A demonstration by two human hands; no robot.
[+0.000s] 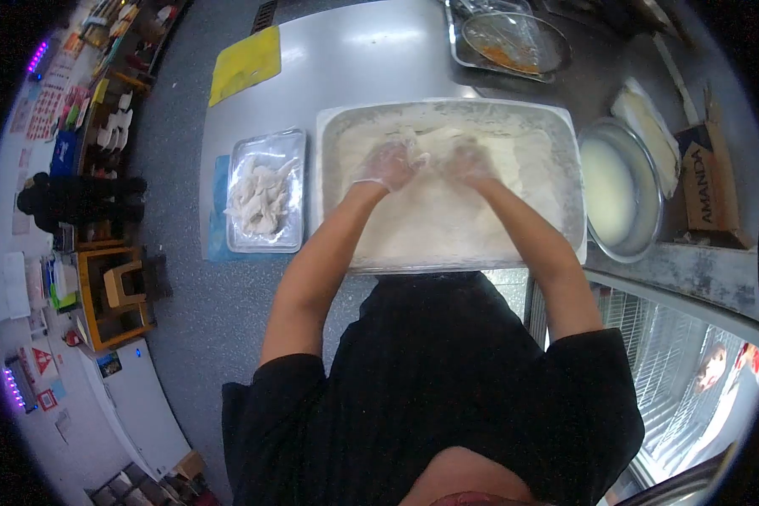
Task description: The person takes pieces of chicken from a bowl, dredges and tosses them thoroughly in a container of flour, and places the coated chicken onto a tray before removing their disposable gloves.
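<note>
A wide white tub (341,244) of pale flour (430,228) stands on the steel table in front of me. Both my hands are inside it near its far side, in thin clear gloves dusted with flour. My left hand (390,163) is at a small floury lump, its fingers partly hidden. Close to its right, my right hand (466,160) is smeared by motion over the flour. Left of the tub, a metal tray (291,228) holds flour-coated pieces (261,196).
A steel bowl (611,190) of pale liquid and a cardboard box (708,185) stand at the right. Behind are a tray with a covered dish (514,42) and a yellow sheet (246,64). Far left, a person in dark clothes (76,201) is by shelves.
</note>
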